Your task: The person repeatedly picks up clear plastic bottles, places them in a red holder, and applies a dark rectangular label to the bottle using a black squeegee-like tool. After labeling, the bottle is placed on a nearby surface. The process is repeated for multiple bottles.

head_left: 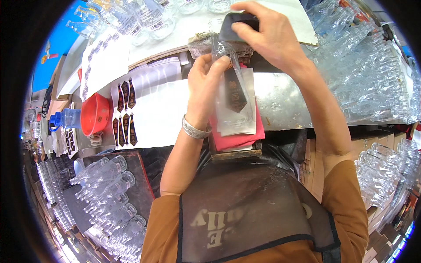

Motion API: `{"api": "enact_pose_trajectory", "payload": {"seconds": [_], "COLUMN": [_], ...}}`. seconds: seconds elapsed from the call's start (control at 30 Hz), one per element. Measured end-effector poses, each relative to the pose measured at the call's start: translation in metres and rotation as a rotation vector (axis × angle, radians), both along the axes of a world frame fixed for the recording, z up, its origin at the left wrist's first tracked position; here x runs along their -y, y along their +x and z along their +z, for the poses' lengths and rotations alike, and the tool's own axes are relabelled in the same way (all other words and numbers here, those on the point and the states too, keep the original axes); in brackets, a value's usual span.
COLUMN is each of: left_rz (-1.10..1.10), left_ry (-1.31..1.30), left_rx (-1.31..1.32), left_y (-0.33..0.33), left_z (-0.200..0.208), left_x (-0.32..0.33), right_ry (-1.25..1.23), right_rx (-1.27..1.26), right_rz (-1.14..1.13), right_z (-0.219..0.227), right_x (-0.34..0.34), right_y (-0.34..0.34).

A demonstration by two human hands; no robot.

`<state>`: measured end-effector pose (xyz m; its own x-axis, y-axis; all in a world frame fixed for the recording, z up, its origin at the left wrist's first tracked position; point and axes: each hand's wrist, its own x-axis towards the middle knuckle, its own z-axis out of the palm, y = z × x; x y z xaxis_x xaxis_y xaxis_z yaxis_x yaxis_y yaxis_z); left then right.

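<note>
A clear glass bottle (228,117) lies with its neck pointing away from me. On it is a dark, tie-shaped label (237,91) with gold print. My left hand (204,83) grips the bottle near its shoulder, thumb on top. Above the neck, my right hand (269,37) is closed around a black, block-like pad (232,28); whether the pad touches the glass I cannot tell. Beneath the bottle are white sheets (248,81) and a pink cloth (258,127) on a wooden support (237,153). A folded, greyish cloth (199,46) sits just beyond my left hand.
Left of me, a pale backing sheet (158,109) carries several tie-shaped labels (126,129). Past it stand a red bowl (95,115) and a blue-capped bottle (66,119). Glass bottles crowd the right side (364,79), the far table (149,17) and the lower left (107,193).
</note>
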<state>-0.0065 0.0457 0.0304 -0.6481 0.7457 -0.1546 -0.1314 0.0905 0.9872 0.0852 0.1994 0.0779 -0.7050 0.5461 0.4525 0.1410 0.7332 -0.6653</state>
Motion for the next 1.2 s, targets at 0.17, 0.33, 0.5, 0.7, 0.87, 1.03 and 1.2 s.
{"api": "enact_pose_trajectory", "payload": {"seconds": [0.17, 0.33, 0.5, 0.7, 0.87, 1.03, 1.2], "left_rz": [-0.01, 0.007, 0.026, 0.029, 0.041, 0.053, 0.031], "left_ry": [0.028, 0.085, 0.073, 0.062, 0.065, 0.074, 0.049], "left_rx": [0.129, 0.158, 0.089, 0.037, 0.046, 0.049, 0.008], "left_y": [-0.009, -0.011, -0.008, -0.005, -0.006, -0.011, -0.01], "left_z": [-0.01, -0.012, -0.007, -0.003, -0.003, -0.014, -0.014], "left_x": [0.012, 0.026, 0.036, 0.044, 0.052, 0.059, 0.062], "right_ry": [-0.213, -0.113, 0.223, 0.475, 0.451, 0.138, 0.266], "right_rx": [-0.039, -0.198, -0.137, -0.069, -0.084, 0.01, -0.163], "right_rz": [0.1, 0.052, 0.082, 0.227, 0.313, 0.54, 0.302], "right_z": [-0.007, -0.024, -0.012, 0.016, 0.01, 0.003, -0.003], "right_x": [0.023, 0.016, 0.013, 0.022, 0.033, 0.074, 0.043], "right_y": [0.025, 0.022, 0.014, 0.0, 0.011, 0.047, 0.031]}}
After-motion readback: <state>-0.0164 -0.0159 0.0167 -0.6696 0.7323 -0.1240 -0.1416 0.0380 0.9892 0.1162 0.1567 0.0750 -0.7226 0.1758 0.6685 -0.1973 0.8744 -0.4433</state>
